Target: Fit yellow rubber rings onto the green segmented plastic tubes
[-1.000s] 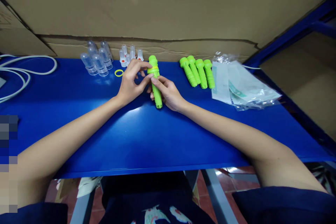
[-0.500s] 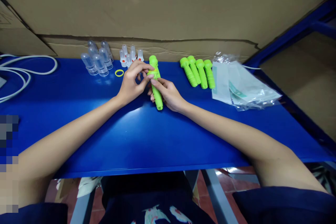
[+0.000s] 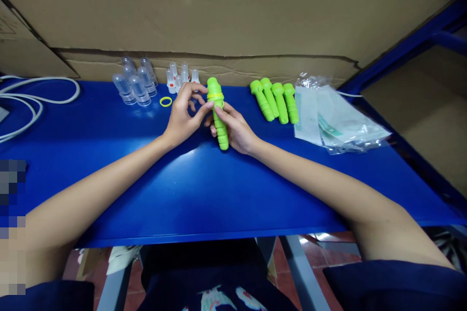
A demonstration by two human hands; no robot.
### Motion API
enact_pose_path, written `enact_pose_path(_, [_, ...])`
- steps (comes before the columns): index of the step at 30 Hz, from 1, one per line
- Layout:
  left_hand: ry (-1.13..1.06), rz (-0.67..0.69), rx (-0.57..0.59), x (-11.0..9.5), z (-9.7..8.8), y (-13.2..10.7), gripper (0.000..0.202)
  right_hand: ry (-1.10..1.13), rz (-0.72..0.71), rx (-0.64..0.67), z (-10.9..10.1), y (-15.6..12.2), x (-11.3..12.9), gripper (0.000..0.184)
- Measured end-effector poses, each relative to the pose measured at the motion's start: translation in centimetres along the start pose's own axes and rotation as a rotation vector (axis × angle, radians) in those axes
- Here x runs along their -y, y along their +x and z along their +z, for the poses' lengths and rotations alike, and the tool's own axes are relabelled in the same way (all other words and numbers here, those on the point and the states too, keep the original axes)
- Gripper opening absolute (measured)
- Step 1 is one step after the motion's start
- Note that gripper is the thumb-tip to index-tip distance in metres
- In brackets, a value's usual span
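Over the middle of the table, my right hand (image 3: 235,129) wraps round a bright green, ribbed flashlight body (image 3: 221,131), its threaded end pointing away from me. A yellow ring (image 3: 216,96) sits round its collar, below the threads. On the left side of that collar, my left hand (image 3: 187,112) has its thumb and index fingertip against the body, the other fingers curled behind. A second yellow ring (image 3: 165,101) lies flat on the table left of my left hand. The undersides of my right fingers are partly hidden by the flashlight body.
Clear plastic domed covers (image 3: 139,90) stand at the back left, beside small white-based clear pieces (image 3: 170,81) with red dots. Several green flashlight bodies (image 3: 280,102) and clear plastic bags (image 3: 335,116) lie right. A white cable (image 3: 54,102) loops left. Cardboard (image 3: 204,14) backs the blue table (image 3: 204,194).
The flashlight body has been turned about its length in my hands, and its threads and the yellow ring show more fully. My left index finger has lifted off the ring's top toward the left.
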State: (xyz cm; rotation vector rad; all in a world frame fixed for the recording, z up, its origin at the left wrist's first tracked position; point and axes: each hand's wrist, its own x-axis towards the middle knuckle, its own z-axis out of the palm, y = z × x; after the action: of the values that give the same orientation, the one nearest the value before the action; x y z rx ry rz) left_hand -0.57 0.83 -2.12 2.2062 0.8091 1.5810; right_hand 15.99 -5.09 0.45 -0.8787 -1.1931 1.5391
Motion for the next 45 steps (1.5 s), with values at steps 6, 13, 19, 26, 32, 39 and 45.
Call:
enact_pose_path(6, [-0.01, 0.036, -0.026, 0.0, 0.1, 0.0, 0.051, 0.018, -0.002, 0.01, -0.1, 0.0, -0.1, 0.033])
enact_pose_path(13, [0.044, 0.068, -0.027, -0.7, -0.1, 0.1, 0.048, 0.016, 0.017, -0.012, 0.0, -0.1, 0.0, 0.036])
enact_pose_path(19, [0.066, 0.071, -0.028, -1.1, -0.3, 0.3, 0.045, 0.009, -0.017, 0.017, -0.2, 0.0, -0.2, 0.037])
enact_pose_path(26, [0.066, 0.063, -0.026, -1.0, -0.4, 0.3, 0.047, 0.032, -0.02, 0.023, -0.3, 0.1, -0.3, 0.036])
enact_pose_path(32, [0.062, 0.073, -0.032, -1.3, -0.5, 0.5, 0.043, 0.017, -0.012, 0.017, -0.3, 0.1, -0.3, 0.035])
enact_pose_path(39, [0.052, 0.078, -0.035, -1.0, -0.2, 0.2, 0.044, 0.054, -0.005, 0.078, -0.7, 0.3, -0.3, 0.035])
enact_pose_path(45, [0.066, 0.101, -0.002, -1.0, -0.2, 0.1, 0.037, 0.07, -0.012, 0.145, -1.0, 0.6, -0.4, 0.053])
